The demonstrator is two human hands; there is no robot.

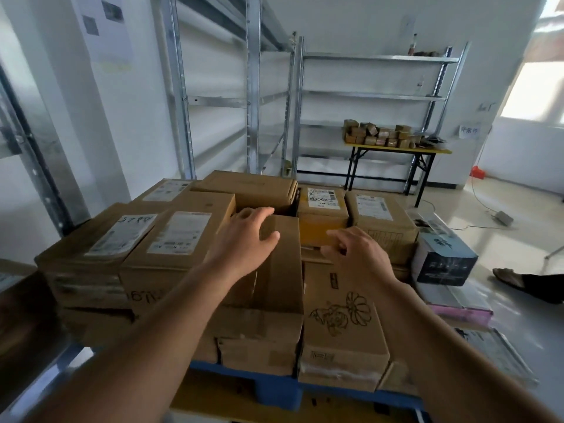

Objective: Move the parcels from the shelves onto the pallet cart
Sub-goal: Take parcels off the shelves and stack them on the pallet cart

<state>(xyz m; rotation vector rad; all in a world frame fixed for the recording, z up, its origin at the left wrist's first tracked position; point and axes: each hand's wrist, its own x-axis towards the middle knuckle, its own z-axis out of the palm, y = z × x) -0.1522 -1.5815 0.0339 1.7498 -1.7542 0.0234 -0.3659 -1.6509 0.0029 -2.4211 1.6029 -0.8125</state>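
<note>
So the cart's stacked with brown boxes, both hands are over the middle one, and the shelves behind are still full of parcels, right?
Not quite. In the head view the shelves behind are bare. The rest holds: brown boxes fill the cart, with the left hand and right hand over the middle box.

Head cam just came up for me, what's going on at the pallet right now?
A person is stacking cardboard parcels on the blue pallet cart. Both hands are on the top layer: the left hand lies over the upright brown box in the middle, and the right hand is at the parcel beside it. The pallet is nearly full, and the metal shelves behind look emptied.
</note>
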